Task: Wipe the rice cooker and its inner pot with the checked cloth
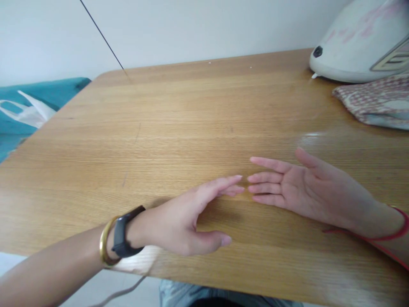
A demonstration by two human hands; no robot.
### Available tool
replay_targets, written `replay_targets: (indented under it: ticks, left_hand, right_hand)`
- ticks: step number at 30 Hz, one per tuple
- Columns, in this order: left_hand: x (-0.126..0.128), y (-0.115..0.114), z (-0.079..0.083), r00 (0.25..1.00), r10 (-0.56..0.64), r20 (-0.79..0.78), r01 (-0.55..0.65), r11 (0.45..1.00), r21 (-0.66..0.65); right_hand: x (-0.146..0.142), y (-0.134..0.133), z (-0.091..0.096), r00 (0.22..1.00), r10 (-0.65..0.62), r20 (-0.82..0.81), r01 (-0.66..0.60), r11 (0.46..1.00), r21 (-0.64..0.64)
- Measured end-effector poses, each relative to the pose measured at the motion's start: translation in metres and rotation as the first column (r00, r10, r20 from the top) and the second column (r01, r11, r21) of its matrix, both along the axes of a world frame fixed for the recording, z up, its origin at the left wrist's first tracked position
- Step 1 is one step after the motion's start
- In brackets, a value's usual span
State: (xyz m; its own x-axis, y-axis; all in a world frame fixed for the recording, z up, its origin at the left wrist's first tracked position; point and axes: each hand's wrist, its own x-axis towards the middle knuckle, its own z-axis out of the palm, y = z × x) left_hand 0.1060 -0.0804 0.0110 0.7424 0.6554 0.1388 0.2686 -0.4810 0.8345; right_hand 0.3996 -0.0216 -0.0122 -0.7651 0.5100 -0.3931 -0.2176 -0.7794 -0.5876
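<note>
My left hand [182, 217] and my right hand [306, 187] hover low over a light oak wooden table [159, 128], empty of any object. Their fingertips almost meet near the middle of the picture, with a narrow gap between them. My left hand stands slightly on its side, its thumb spread from the fingers. My right hand lies flatter, with its fingers spread. A black wristband [123, 232] and a gold bangle [104, 243] circle my left wrist. A red string [388, 234] circles my right wrist.
A large white rounded appliance [361, 42] and a folded patterned cloth [377, 100] sit at the table's far right. Teal fabric [25, 106] lies beyond the left edge. A thin dark cable [102, 34] runs down to the far edge, and a grey cord [119, 292] hangs below the near edge.
</note>
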Motion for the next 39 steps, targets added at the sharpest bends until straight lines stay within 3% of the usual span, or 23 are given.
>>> replay_targets:
  ticks: [6,12,16,23,30,39]
  left_hand:
    - [-0.001,0.004,0.001,0.984,0.088,-0.155,-0.037,0.952,0.303]
    - [-0.004,0.007,0.0,0.955,0.218,-0.202,-0.058,0.803,0.593]
    - [-0.007,0.007,0.0,0.943,0.243,-0.229,-0.02,0.725,0.689]
    - [-0.005,0.006,-0.002,0.84,0.353,-0.411,-0.009,0.768,0.64]
    - [-0.005,0.009,-0.013,0.807,0.305,-0.506,0.013,0.847,0.531]
    - [-0.002,0.007,-0.012,0.806,0.312,-0.502,0.059,0.803,0.593]
  right_hand:
    - [0.0,0.0,0.0,1.0,-0.005,0.011,0.005,1.0,-0.001]
    - [-0.001,-0.002,0.0,0.998,-0.005,0.064,0.001,0.998,0.067]
    - [-0.002,-0.002,0.0,0.992,-0.003,0.123,-0.015,0.989,0.147]
    - [0.0,-0.001,-0.003,0.994,0.013,0.107,-0.029,0.988,0.154]
    - [0.003,-0.001,-0.005,1.0,0.02,0.02,-0.022,0.994,0.109]
    - [0.002,-0.003,-0.003,0.994,0.006,0.108,-0.026,0.983,0.181]
